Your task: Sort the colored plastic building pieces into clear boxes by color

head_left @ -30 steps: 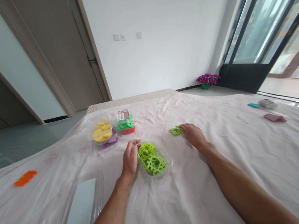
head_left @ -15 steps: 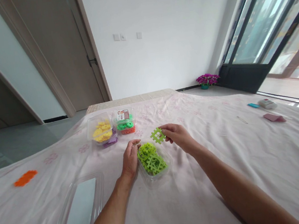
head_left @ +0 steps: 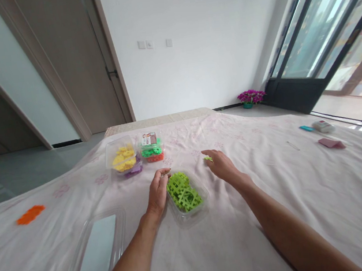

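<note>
A clear plastic box (head_left: 203,189) filled with light green lattice-like building pieces (head_left: 184,193) stands in front of me. My left hand (head_left: 158,192) grips the box's left rim, thumb and fingers closed at its far corner. To the right of the box and a little beyond it, my right hand (head_left: 220,164) is low over the sheet. Its fingers are on one light green building piece (head_left: 208,158), of which only a small part shows beneath them; the rest is hidden.
Clear boxes with yellow pieces (head_left: 124,159) and green pieces (head_left: 151,151) stand farther back, left. Purple pieces (head_left: 134,168) lie by the yellow ones. An orange piece (head_left: 30,215) and a clear lid (head_left: 98,251) lie left. A folded pink cloth (head_left: 331,143) is far right.
My right hand has moved right and down from above the box to the sheet, carrying the green piece. My left hand has stayed on the box.
</note>
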Demonstrator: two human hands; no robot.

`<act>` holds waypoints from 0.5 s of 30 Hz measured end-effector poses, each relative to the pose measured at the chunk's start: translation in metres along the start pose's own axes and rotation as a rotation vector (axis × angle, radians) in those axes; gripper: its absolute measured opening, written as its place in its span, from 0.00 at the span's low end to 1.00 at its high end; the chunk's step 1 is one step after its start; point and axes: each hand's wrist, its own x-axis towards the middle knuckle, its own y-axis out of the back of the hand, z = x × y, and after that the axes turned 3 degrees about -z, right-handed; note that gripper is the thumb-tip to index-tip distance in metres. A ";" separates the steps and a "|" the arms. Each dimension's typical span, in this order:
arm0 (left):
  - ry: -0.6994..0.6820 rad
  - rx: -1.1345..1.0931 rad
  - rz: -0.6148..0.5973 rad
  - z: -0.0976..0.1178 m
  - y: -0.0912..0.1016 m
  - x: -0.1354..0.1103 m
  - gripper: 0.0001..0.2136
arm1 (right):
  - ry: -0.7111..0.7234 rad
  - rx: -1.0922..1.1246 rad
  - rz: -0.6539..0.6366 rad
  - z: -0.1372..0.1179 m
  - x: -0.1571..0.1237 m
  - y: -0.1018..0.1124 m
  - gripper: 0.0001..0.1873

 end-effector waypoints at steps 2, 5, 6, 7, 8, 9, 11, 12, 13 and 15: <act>-0.019 0.038 -0.036 0.001 0.001 0.000 0.15 | -0.010 -0.124 -0.033 0.014 0.002 -0.002 0.28; -0.031 0.089 -0.065 0.003 0.002 0.001 0.16 | -0.033 -0.221 -0.098 0.031 0.003 -0.009 0.34; -0.030 0.098 -0.066 0.003 0.002 0.002 0.17 | -0.042 -0.233 -0.129 0.036 0.003 -0.011 0.34; -0.029 0.098 -0.064 0.004 0.002 0.002 0.17 | -0.047 -0.237 -0.158 0.039 0.003 -0.013 0.33; -0.027 0.088 -0.065 0.004 0.002 0.002 0.17 | -0.049 -0.237 -0.181 0.042 0.003 -0.014 0.32; -0.023 0.067 -0.067 0.004 0.001 0.003 0.17 | -0.051 -0.237 -0.191 0.044 0.003 -0.015 0.31; -0.014 0.013 -0.071 0.004 0.001 0.003 0.18 | -0.056 -0.249 -0.179 0.044 0.003 -0.015 0.29; -0.009 -0.011 -0.072 0.004 0.000 0.003 0.18 | -0.057 -0.262 -0.166 0.044 0.003 -0.015 0.28; -0.004 -0.031 -0.072 0.004 0.000 0.004 0.18 | -0.056 -0.279 -0.156 0.043 0.003 -0.015 0.26; 0.006 -0.061 -0.070 0.003 0.000 0.004 0.18 | -0.039 -0.317 -0.144 0.040 0.002 -0.014 0.21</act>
